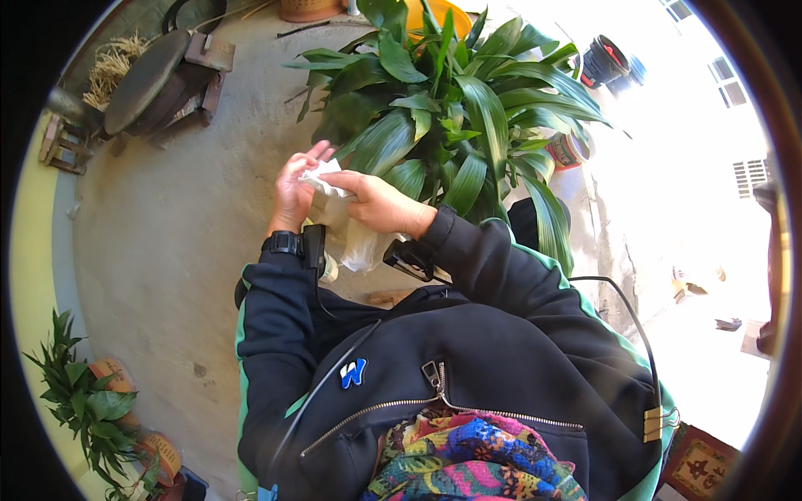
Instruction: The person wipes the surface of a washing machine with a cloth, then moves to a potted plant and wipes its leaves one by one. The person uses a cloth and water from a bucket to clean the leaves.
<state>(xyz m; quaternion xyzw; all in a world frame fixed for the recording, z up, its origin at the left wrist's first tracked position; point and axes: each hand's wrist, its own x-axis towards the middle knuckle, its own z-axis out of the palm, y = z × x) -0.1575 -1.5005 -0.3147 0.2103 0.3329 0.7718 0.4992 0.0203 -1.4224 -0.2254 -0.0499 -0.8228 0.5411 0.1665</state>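
A crumpled white tissue is between my two hands, in front of my chest. My right hand grips it, its index finger stretched along the tissue towards the other palm. My left hand is raised with the fingertips apart and touches the tissue; whether it also grips it is unclear. Just beyond both hands spread the broad green leaves of a large plant, some of them close to my left fingertips. Beneath my wrists a translucent plastic bag shows, partly hidden by my right hand and sleeve.
A round dark board leans by wooden stools at the upper left. A black bucket and a printed tub stand right of the plant. Potted plants line the wall at lower left. A black cable arcs beside my right sleeve.
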